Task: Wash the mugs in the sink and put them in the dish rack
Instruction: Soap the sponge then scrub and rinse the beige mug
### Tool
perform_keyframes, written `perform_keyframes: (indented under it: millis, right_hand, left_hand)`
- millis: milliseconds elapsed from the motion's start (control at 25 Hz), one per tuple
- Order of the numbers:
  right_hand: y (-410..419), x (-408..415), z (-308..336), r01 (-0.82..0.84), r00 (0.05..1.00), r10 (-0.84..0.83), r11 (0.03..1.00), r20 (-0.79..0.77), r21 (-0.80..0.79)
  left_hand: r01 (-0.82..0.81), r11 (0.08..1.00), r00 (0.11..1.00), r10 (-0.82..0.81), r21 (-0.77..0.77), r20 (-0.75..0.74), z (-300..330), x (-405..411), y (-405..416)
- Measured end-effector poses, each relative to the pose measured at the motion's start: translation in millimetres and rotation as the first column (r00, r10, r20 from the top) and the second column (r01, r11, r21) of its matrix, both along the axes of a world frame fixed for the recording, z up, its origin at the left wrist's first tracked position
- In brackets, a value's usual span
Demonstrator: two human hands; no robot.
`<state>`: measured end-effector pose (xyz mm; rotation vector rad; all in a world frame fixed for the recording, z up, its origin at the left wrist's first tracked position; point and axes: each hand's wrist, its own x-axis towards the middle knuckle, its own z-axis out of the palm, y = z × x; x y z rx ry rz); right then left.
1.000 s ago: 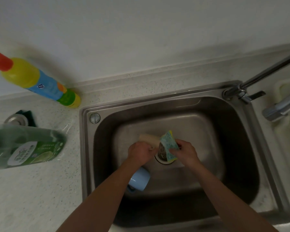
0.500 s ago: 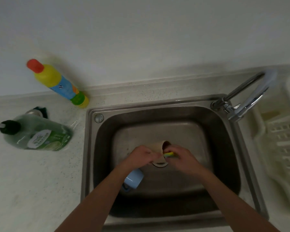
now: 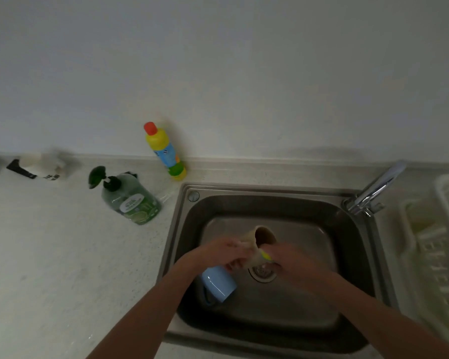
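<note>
Over the steel sink my left hand grips a beige mug, tilted with its mouth facing up and away. My right hand holds a yellow sponge against the mug's near side; most of the sponge is hidden by my fingers. A light blue mug lies on its side on the sink floor, under my left wrist. The white dish rack stands on the counter right of the sink.
A chrome tap rises at the sink's back right corner. The drain sits just below my hands. On the left counter stand a green soap pump bottle, a yellow bottle with a red cap, and a white object.
The view has swung up and left, so the sink sits lower right. The sponge, spread over the mug's mouth a second ago, is now tucked under my right fingers at the mug's side.
</note>
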<state>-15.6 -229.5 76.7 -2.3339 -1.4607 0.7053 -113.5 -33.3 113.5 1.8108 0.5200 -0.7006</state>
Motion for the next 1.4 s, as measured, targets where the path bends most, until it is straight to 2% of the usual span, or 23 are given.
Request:
perform_keyframes:
  millis: [200,440,520,600,640,720,760,800,840,880,920,960,1000,1040,1080,1120,1160,1200,1240,1280,1320,1360,1400]
  right_hand:
    - [-2.3,-5.8,33.6,-0.055,0.985,0.057,0.998,0.162,-0.018]
    - [-14.0,-22.1,81.7,0.079,0.967,-0.090,0.995,0.237,0.058]
    - [-14.4,-39.5,93.0,0.207,0.968,-0.225,0.967,0.115,0.147]
    - [-12.5,-52.1,104.1,0.382,0.918,-0.361,0.916,-0.162,0.123]
    - [-11.3,-56.9,110.3,0.507,0.811,-0.439,0.858,-0.388,0.089]
    - [-3.3,-68.9,123.2,0.766,0.389,-0.546,0.640,-0.742,-0.069]
    - [2.3,-76.4,128.8,0.827,0.194,-0.558,0.536,-0.807,-0.172]
    - [8.5,-83.9,133.8,0.850,0.069,-0.562,0.466,-0.824,-0.246]
    - [14.7,-91.9,136.1,0.856,0.014,-0.570,0.432,-0.821,-0.285]
    - [19.7,-100.3,137.6,0.847,0.046,-0.582,0.454,-0.812,-0.277]
    - [21.1,-108.4,137.3,0.810,0.208,-0.600,0.549,-0.773,-0.208]
    - [18.2,-113.0,134.4,0.694,0.478,-0.593,0.707,-0.648,-0.135]
    - [15.0,-116.1,131.3,0.487,0.764,-0.495,0.863,-0.414,-0.134]
    - [12.4,-116.6,130.5,0.238,0.957,-0.272,0.933,-0.097,-0.271]
    - [11.3,-116.2,128.4,0.077,0.991,-0.018,0.894,0.135,-0.442]
    - [14.1,-119.1,128.8,0.030,0.954,0.136,0.843,0.266,-0.537]
    - [20.1,-120.2,125.8,0.041,0.927,0.182,0.820,0.328,-0.571]
    - [27.0,-124.1,124.8,0.078,0.941,0.118,0.836,0.316,-0.544]
    - [32.4,-126.8,117.3,0.171,0.971,-0.074,0.878,0.227,-0.448]
    - [36.6,-130.7,114.8,0.346,0.933,-0.361,0.883,0.013,-0.318]
    - [40.5,-133.7,112.9,0.561,0.742,-0.602,0.798,-0.293,-0.219]
    - [43.5,-134.5,112.1,0.712,0.470,-0.669,0.673,-0.575,-0.200]
    - [43.8,-135.9,113.4,0.778,0.304,-0.641,0.594,-0.705,-0.204]
  left_hand:
    - [0.107,0.976,0.992,-0.118,0.190,0.046,21.3,-1.4,-3.9]
    - [0.105,0.979,0.961,-0.146,0.177,0.235,44.2,-13.6,-10.4]
    - [0.124,0.955,0.926,-0.209,0.270,0.313,48.4,-20.5,-11.6]
    - [0.209,0.869,0.861,-0.381,0.448,0.337,54.1,-27.1,-9.8]
    - [0.240,0.814,0.822,-0.460,0.528,0.336,57.7,-30.5,-7.2]
    - [0.249,0.788,0.775,-0.511,0.563,0.373,60.5,-38.8,-2.2]
    - [0.248,0.792,0.759,-0.517,0.559,0.396,60.9,-43.0,-1.9]
    - [0.250,0.793,0.744,-0.524,0.555,0.414,62.0,-47.2,-3.4]
    - [0.260,0.797,0.743,-0.526,0.545,0.415,61.8,-51.5,-4.5]
    - [0.273,0.795,0.738,-0.534,0.542,0.412,62.5,-55.4,-4.4]
    - [0.288,0.789,0.737,-0.544,0.542,0.401,63.2,-59.1,-2.6]
    - [0.303,0.780,0.730,-0.559,0.547,0.393,63.1,-61.9,-0.4]
    - [0.325,0.770,0.721,-0.577,0.549,0.383,62.6,-64.4,1.8]
    - [0.348,0.760,0.706,-0.597,0.549,0.380,62.9,-67.3,3.8]
    - [0.372,0.750,0.698,-0.614,0.546,0.369,62.6,-70.5,5.2]
    - [0.387,0.741,0.691,-0.627,0.548,0.360,62.4,-73.2,6.2]
    - [0.388,0.741,0.693,-0.627,0.549,0.356,60.9,-75.0,7.0]
    - [0.367,0.752,0.700,-0.611,0.548,0.370,60.7,-76.0,7.8]
    - [0.341,0.766,0.708,-0.590,0.545,0.388,62.0,-76.5,8.5]
    - [0.315,0.768,0.710,-0.581,0.557,0.399,64.5,-77.4,9.4]
    - [0.304,0.754,0.703,-0.590,0.582,0.397,66.0,-78.4,9.8]
    - [0.298,0.739,0.693,-0.603,0.605,0.395,67.4,-79.4,10.3]
    - [0.293,0.733,0.687,-0.608,0.614,0.398,67.7,-80.8,10.8]
